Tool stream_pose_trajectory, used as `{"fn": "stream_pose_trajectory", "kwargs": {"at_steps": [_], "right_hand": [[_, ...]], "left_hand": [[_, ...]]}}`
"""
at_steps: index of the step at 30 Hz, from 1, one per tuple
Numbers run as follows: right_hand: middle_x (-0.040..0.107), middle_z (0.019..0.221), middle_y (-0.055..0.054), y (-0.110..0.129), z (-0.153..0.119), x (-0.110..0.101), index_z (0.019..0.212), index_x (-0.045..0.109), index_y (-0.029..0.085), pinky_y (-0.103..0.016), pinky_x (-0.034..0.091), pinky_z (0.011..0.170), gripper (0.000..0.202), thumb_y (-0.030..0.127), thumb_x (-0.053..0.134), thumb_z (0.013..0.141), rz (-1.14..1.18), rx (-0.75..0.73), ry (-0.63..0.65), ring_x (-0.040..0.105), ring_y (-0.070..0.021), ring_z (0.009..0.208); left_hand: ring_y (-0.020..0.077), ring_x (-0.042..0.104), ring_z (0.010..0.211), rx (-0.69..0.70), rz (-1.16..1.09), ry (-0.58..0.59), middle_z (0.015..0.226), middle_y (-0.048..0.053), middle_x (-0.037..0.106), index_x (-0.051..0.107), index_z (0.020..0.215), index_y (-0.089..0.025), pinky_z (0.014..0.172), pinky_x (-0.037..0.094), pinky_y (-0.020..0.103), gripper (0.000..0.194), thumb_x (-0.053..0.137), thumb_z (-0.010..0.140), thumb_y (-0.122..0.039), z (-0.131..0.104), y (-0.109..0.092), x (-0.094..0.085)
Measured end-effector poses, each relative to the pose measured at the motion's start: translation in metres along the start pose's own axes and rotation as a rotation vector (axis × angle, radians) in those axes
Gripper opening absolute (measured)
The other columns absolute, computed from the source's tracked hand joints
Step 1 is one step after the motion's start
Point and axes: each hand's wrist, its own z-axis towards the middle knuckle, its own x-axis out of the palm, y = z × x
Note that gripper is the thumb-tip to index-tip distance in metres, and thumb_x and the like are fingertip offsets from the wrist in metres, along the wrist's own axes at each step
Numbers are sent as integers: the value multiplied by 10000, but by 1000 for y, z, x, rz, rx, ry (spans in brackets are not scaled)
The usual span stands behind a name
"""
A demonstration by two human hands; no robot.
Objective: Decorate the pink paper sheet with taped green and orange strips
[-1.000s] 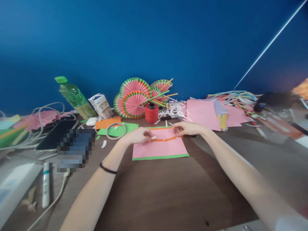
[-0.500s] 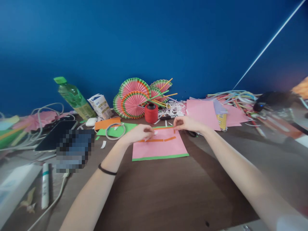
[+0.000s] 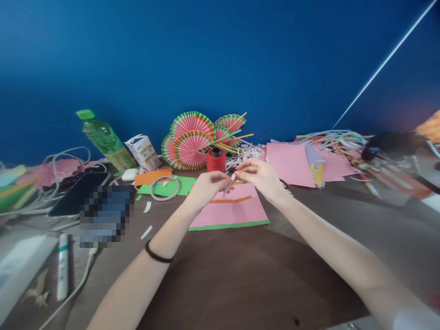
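Observation:
Both hands are close together over a pink paper sheet (image 3: 230, 213) with a green strip along its front edge. My left hand (image 3: 208, 187) pinches a small white strip (image 3: 228, 187) between thumb and fingers. From the right, my right hand (image 3: 259, 178) has its thumb and fingertips closed at the upper end of the white piece. Beneath the hands, an orange strip (image 3: 240, 199) lies across the pink sheet. The sheet's far edge is partly hidden by the hands.
Behind stand a red thread spool (image 3: 216, 161) and pleated paper fans (image 3: 192, 146). To the left are a green bottle (image 3: 106, 140), a carton (image 3: 143, 152), a cable ring (image 3: 165, 198) and phones. Pink sheets (image 3: 292, 162) lie at the back right.
My right hand has moved left and my left hand slightly right, so they now meet at the white strip. Another white scrap now lies on the table beside my left forearm.

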Motion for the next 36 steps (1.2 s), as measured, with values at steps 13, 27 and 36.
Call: {"fn": "stream_pose_trajectory", "kwargs": {"at_steps": [13,27,36], "right_hand": [[658,661,-9,3,-2,3,731,552,179,-333,561,650,203,325,664,646,68,-8,-43,651,-163,628],[651,712,-15,8,-7,7,755,558,180,-357,554,707,198,315,663,656,112,-5,0,658,-176,690],[645,721,-9,3,-7,6,772,558,185,-356,561,704,195,318,658,670,135,-14,25,658,-169,660]], "left_hand": [[124,561,630,25,-3,-37,620,6,618,612,676,-142,673,448,264,141,575,687,-278,0,1,1],[117,541,609,-7,-46,-46,624,17,612,615,673,-132,677,444,276,169,585,679,-298,-1,-1,2],[111,557,609,-41,-39,-53,604,10,620,608,650,-139,683,440,261,146,577,695,-274,-1,-1,2]]}}
